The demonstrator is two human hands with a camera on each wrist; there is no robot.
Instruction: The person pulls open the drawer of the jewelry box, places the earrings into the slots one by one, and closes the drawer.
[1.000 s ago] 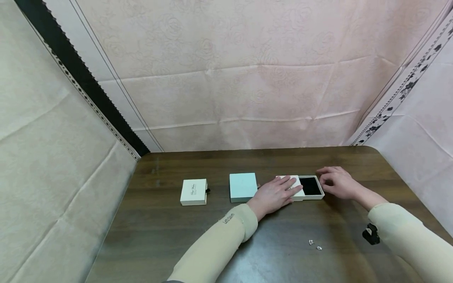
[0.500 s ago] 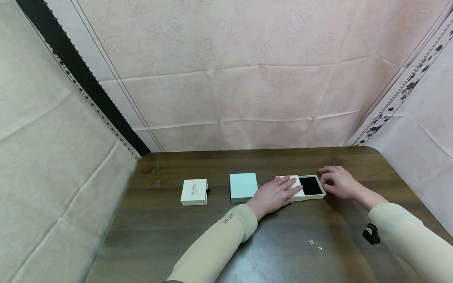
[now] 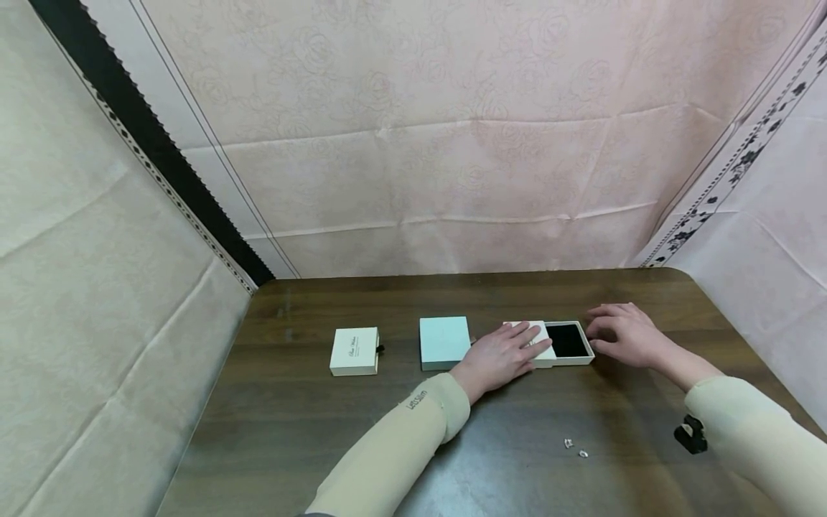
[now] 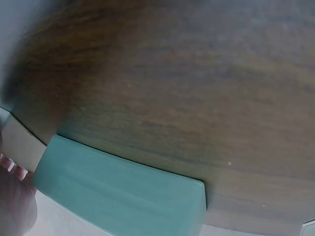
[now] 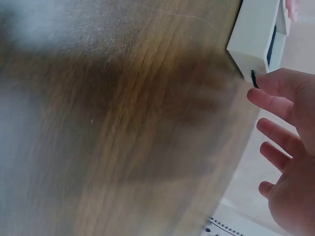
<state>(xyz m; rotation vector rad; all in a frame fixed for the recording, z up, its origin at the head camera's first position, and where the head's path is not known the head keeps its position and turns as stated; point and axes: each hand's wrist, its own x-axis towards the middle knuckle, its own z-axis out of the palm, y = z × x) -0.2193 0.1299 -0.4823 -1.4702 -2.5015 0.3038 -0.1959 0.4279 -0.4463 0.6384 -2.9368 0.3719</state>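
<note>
My left hand (image 3: 500,355) lies with outstretched fingers on the sleeve (image 3: 545,357) of a small white drawer-style gift box. Its drawer (image 3: 571,361) is slid out to the right, showing a black lining (image 3: 566,339). Just off the drawer's right end is my right hand (image 3: 623,336), fingers loosely bent. In the right wrist view, a short black pull tab (image 5: 254,78) sticks out of the drawer's end, right by the thumb tip, with a gap between thumb and index finger. A teal box (image 3: 444,343) sits beside my left wrist, large in the left wrist view.
Farther left stands a closed white box (image 3: 354,352) with lettering and a dark tab. Two tiny silvery pieces, one (image 3: 568,443) slightly left of the other (image 3: 583,454), lie nearer me on the brown wooden table (image 3: 291,431). Pale cloth hangs behind and at both sides.
My right hand and forearm have shifted slightly to the right, away from the drawer's end. The left hand stays on the sleeve, and the drawer remains out.
</note>
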